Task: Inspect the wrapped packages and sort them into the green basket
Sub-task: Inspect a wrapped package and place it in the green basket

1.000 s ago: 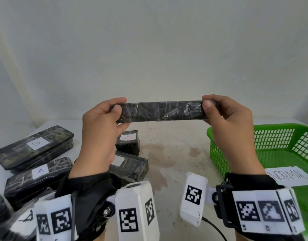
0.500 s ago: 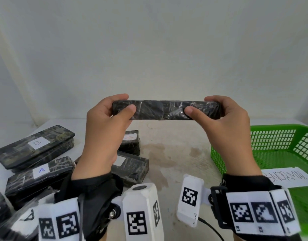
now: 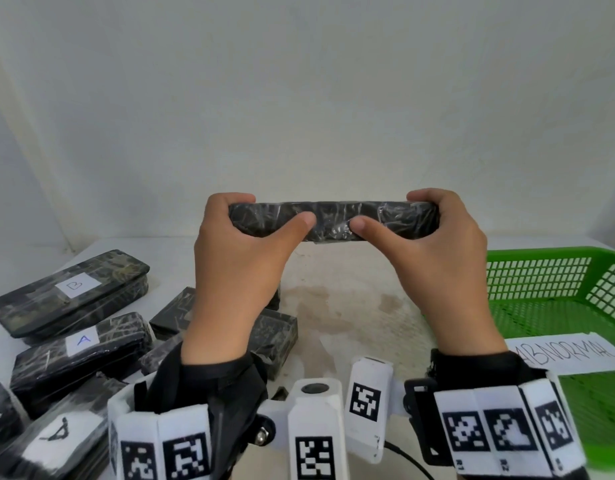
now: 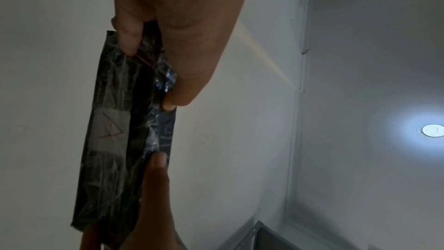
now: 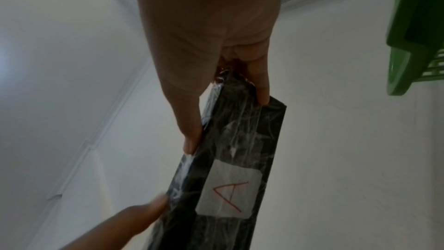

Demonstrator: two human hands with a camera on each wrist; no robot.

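Gripping one black wrapped package (image 3: 334,221) level at chest height, my left hand (image 3: 240,268) and right hand (image 3: 437,268) pinch its ends, thumbs meeting mid-face. Green basket (image 3: 555,278) sits at 3 o'clock; further packages (image 3: 70,296) lie at 9 o'clock.

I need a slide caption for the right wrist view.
Right hand grips a wrapped package labelled A.

Black sleeves (image 3: 216,379), white marker-tagged wrist bands (image 3: 500,431)
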